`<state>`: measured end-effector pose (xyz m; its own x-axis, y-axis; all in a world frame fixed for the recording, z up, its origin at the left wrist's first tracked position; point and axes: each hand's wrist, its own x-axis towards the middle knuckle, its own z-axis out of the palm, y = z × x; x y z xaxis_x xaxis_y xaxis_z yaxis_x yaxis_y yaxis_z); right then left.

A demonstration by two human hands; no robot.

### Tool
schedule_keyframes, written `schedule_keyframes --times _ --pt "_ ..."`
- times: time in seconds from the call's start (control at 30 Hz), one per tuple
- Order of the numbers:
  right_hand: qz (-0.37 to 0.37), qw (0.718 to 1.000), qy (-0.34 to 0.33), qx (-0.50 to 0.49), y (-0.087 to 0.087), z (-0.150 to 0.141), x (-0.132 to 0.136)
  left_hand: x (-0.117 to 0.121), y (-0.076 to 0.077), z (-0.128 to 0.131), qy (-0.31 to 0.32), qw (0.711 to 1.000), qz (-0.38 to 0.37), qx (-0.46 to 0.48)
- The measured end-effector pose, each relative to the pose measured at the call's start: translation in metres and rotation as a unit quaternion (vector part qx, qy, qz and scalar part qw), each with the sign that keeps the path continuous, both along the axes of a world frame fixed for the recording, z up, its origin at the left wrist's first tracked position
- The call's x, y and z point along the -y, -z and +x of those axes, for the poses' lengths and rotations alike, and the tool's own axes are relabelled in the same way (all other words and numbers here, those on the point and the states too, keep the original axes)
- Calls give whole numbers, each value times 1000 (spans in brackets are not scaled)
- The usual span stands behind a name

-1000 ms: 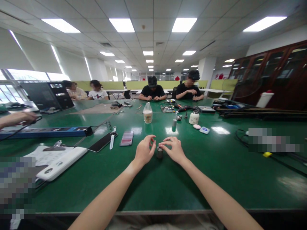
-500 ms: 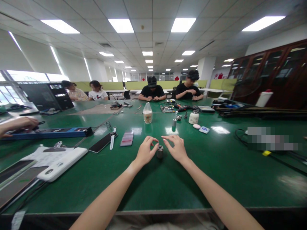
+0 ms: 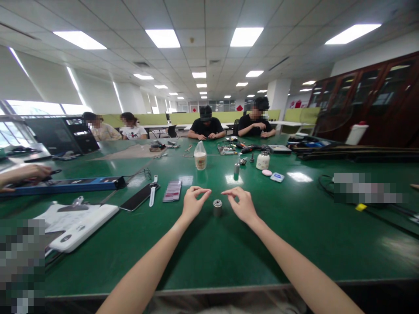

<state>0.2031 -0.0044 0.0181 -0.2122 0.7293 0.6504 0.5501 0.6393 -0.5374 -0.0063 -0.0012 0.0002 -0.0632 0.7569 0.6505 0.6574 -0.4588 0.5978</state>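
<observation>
A small dark metal cylinder (image 3: 218,209) stands upright on the green table, with a round bright rim and a dark centre on top. My left hand (image 3: 195,203) is just left of it, thumb and index finger brought together in a pinch. On the other side my right hand (image 3: 241,204) also has its thumb and index finger closed, its tip pointing at the left one. A gap lies between the two pinches, and neither hand touches the cylinder. Whether anything tiny is in the fingertips cannot be made out.
Further off stand a bagged cup (image 3: 200,161), a second metal cylinder (image 3: 236,170) and a white jar (image 3: 262,160). Leftward lie a card pack (image 3: 172,191), a watch (image 3: 153,192), a phone (image 3: 137,198) and a blue power strip (image 3: 72,185) near another person's hand (image 3: 28,173). Several people sit opposite.
My left hand has drawn away from the cylinder to the left, and its fingers have closed to a pinch. My right hand's spread thumb and index finger have come together. The cylinder stays standing.
</observation>
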Motion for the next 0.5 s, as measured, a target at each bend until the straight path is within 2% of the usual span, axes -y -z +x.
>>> schedule_keyframes --times 0.1,0.2,0.3,0.5 --pt "1 1000 4 0 0 1 0 -12 12 -23 -53 995 -40 -81" --pt "0 1000 2 -2 1 2 -1 -19 23 -37 -78 987 -63 -126" --pt "-1 1000 -1 -3 2 2 -2 -22 29 -40 -90 985 -57 -133" --pt "-1 1000 2 0 0 2 -1 -21 28 -35 -77 983 -55 -159"
